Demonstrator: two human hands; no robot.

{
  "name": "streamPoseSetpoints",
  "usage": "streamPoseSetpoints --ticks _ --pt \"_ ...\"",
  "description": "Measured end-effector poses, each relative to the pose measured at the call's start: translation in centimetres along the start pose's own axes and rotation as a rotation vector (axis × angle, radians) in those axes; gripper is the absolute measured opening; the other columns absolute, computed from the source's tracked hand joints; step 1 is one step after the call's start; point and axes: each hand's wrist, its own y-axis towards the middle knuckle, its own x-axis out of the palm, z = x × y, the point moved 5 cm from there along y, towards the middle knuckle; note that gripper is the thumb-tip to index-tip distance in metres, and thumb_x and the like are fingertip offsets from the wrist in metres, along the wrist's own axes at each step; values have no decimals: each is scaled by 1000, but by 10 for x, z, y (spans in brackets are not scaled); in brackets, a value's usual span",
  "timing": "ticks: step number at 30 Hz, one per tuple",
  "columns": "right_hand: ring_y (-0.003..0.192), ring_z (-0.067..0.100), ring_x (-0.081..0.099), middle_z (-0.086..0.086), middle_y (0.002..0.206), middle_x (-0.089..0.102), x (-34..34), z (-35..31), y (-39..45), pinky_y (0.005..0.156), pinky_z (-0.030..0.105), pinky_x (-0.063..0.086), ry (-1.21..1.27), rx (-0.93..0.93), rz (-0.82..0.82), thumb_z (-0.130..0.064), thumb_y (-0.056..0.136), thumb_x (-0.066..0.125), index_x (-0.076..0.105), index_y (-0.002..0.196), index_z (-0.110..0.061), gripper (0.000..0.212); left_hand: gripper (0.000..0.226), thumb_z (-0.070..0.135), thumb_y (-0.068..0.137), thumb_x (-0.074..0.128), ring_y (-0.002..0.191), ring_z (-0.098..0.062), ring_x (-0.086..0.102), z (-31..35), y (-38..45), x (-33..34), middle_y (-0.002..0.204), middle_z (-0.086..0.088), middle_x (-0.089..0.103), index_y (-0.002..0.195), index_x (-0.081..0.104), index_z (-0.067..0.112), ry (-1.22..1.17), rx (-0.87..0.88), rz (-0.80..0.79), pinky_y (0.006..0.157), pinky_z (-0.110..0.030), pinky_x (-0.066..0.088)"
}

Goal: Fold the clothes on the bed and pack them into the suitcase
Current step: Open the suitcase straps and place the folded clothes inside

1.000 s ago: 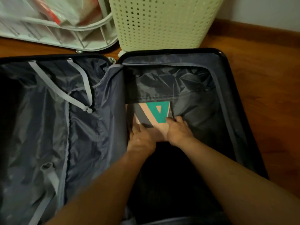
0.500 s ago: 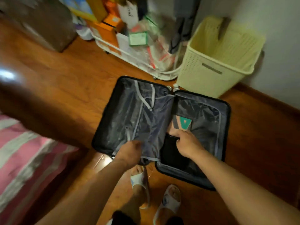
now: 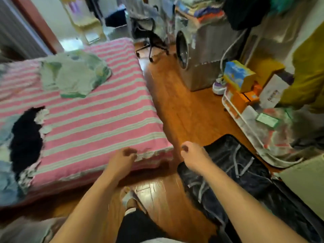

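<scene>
Fingers of both hands hang loosely curled, holding nothing: left hand [image 3: 122,159] over the bed [image 3: 98,123] corner, right hand [image 3: 192,156] above the open suitcase [image 3: 245,174] on the floor. Farther off, a dark garment [image 3: 26,137] and a pale garment [image 3: 73,74] lie unfolded on the bed.

I am looking into a lived-in bedroom of a home. A bed [image 3: 98,123] is wearing a pink striped cover with loose clothes [image 3: 73,74] lying on it, a suitcase [image 3: 245,183] is lying open on the wooden floor [image 3: 184,106], and a washing machine [image 3: 194,55], an office chair [image 3: 150,34] and boxes [image 3: 240,76] are crowding the far side.
</scene>
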Motion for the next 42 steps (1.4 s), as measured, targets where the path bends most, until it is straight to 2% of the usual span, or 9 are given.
streamPoseSetpoints --ticks 2,6,15,21,28,31,34,37,42 --pt "113 25 59 0 131 61 16 -49 29 88 35 50 -12 -38 -20 -31 102 48 60 129 -27 30 12 16 97 64 95 -30 72 -34 27 -46 101 -4 75 97 72 25 -80 -55 38 91 -49 58" --pt "114 23 59 3 134 60 60 -144 99 86 32 49 20 -51 -84 -27 103 51 59 132 -23 31 16 7 99 58 73 -18 67 -83 89 -127 96 -7 75 105 71 15 -146 -112 68 64 -28 52" --pt "119 23 60 3 137 61 177 -364 191 95 31 47 -125 -235 -315 -19 102 48 58 138 -18 37 23 21 106 48 98 -13 67 -130 182 -298 115 3 67 124 61 22 -111 -144 95 72 -19 49" --pt "119 25 59 4 136 62 259 -489 230 96 30 46 -223 -457 -540 -20 103 47 58 138 -16 36 18 22 103 54 95 -16 69 -226 143 -378 105 3 71 116 65 28 -295 -436 418 76 -27 53" --pt "112 24 61 5 132 62 343 -579 226 93 34 49 -256 -544 -704 -18 103 50 61 133 -15 33 21 12 102 53 77 -23 71 -331 87 -398 89 -9 77 103 72 22 -602 -728 701 70 -39 55" --pt "114 27 61 6 132 62 384 -605 229 98 37 50 -279 -527 -734 -19 102 50 61 133 -15 33 20 14 101 54 83 -28 72 -364 118 -421 88 -5 77 101 72 24 -630 -723 693 84 -47 58" --pt "115 28 60 7 131 63 433 -631 247 101 39 49 -255 -456 -724 -16 102 50 61 132 -13 32 20 15 100 55 79 -25 68 -408 178 -449 87 -5 74 99 72 25 -517 -650 589 74 -38 55" --pt "105 24 60 8 123 65 486 -653 266 96 36 49 -224 -320 -659 -13 102 48 63 124 -13 27 24 16 100 54 96 -16 65 -467 255 -475 109 2 69 118 68 22 -312 -595 441 78 -28 51" --pt "103 26 63 5 114 67 573 -661 278 92 37 52 -260 -119 -656 -16 102 48 66 115 -13 22 55 24 99 56 132 -39 48 -602 368 -500 146 -20 47 149 41 7 -122 -703 220 109 -47 43"
